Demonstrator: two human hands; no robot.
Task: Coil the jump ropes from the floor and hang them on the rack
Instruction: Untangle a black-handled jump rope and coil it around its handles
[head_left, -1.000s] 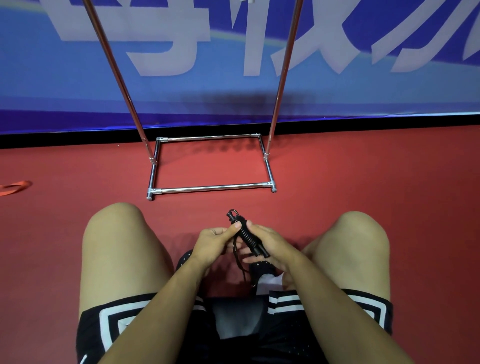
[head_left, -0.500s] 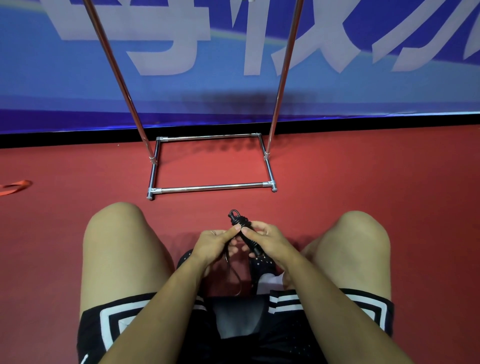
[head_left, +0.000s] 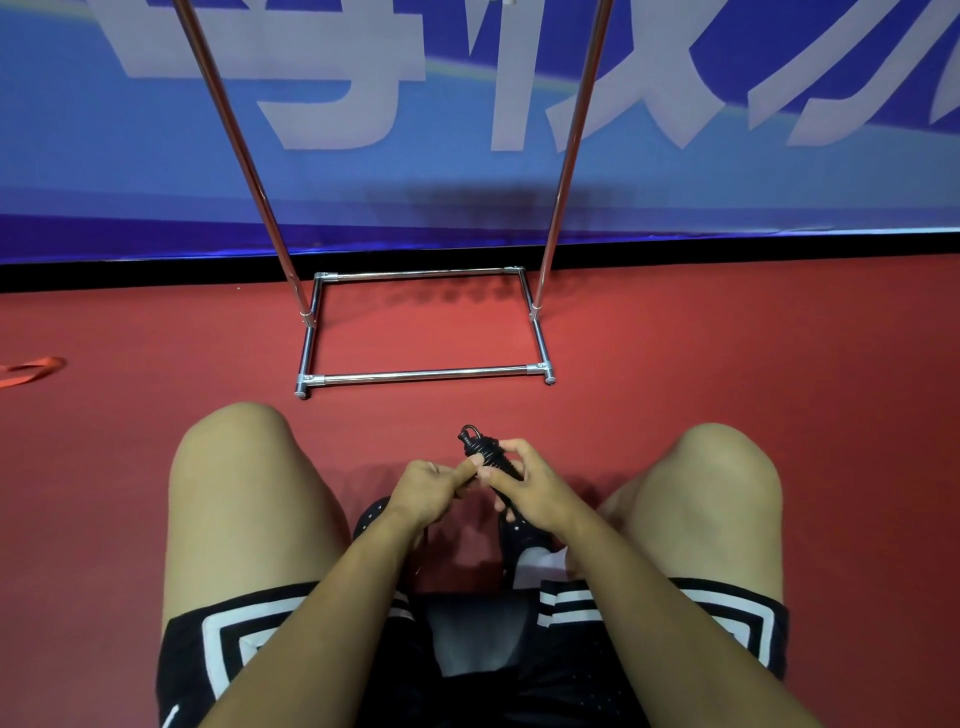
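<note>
Banner (head_left: 363, 171) — cropped characters, unreadable

Red floor (head_left: 727, 338), blue lettered banner (head_left: 130, 171) behind

Rack (head_left: 426, 372) stands on the floor (head_left: 727, 364) before the banner (head_left: 363, 182); knees nearer, hands between them holding the rope (head_left: 480, 448); strap (head_left: 31, 370) far left.
</note>
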